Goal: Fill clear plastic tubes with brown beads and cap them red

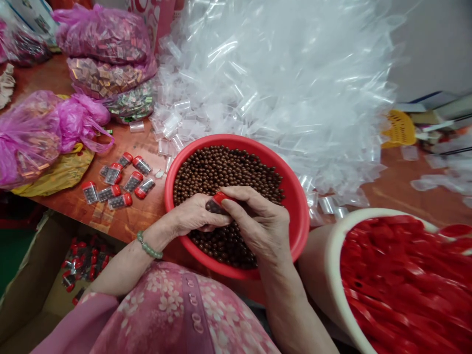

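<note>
Over a red basin (303, 206) of small round brown balls (224, 169), both my hands meet on one small clear container (214, 206) full of dark balls. My left hand (193, 214) closes round its body from the left. From the right, my right hand (261, 216) pinches the red cap (220, 197) at the container's top end. Some fingertips of the left hand are hidden behind the container and the other hand. Left of the basin, several filled containers with red caps (118, 201) lie on the brown tabletop (142, 147).
A large heap of clear plastic sleeves (287, 88) covers the back of the table. At right stands a cream bucket (334, 250) of red plastic pieces (401, 290). Pink bags (106, 34) sit at back left. Below left, a cardboard box (22, 285) holds more capped containers (86, 258).
</note>
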Motion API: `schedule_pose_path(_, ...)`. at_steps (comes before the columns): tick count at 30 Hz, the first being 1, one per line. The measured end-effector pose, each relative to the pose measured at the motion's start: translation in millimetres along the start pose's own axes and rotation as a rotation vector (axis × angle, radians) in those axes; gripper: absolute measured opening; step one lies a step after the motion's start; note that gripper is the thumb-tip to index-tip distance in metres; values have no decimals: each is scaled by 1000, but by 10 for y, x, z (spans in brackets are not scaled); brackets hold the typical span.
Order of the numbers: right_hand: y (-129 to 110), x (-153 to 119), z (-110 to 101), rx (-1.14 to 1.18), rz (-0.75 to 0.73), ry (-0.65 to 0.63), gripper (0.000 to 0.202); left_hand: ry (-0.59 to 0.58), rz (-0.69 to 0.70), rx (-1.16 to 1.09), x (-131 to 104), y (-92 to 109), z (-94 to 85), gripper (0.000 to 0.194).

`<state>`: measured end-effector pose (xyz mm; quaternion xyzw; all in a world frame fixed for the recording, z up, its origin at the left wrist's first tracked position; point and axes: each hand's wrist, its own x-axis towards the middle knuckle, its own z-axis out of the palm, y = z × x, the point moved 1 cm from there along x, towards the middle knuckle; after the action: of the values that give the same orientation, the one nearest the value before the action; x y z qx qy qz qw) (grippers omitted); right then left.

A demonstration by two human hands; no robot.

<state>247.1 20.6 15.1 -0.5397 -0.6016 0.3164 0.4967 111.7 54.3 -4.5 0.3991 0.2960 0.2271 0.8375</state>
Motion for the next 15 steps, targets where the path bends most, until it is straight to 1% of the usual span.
schedule_pose_path(5, -27, 7, -15, -73, -46, -34, 13, 15, -27, -16, 10, 2, 9, 41)
schedule_pose_path(9, -22, 5, -46, -196, -157, -133, 19, -9, -35, -50, 6, -9, -2, 40)
schedule_pose_path(10, -20, -3, -46, -234, -190, -165, 24, 6, -23, -60, 8, -14, -8, 38)
schedule_pose_path(11, -16, -14, -41, -277, -222, -200, 32, 22, -13, -71, 10, -19, -15, 36)
schedule_pose_path(14, 4, -61, -1, -440, -298, -265, 74, 20, -27, -129, 28, -28, -18, 35)
schedule_pose_path(15, 12, -75, 15, -494, -316, -258, 83, 1, -38, -151, 35, -28, -13, 38)
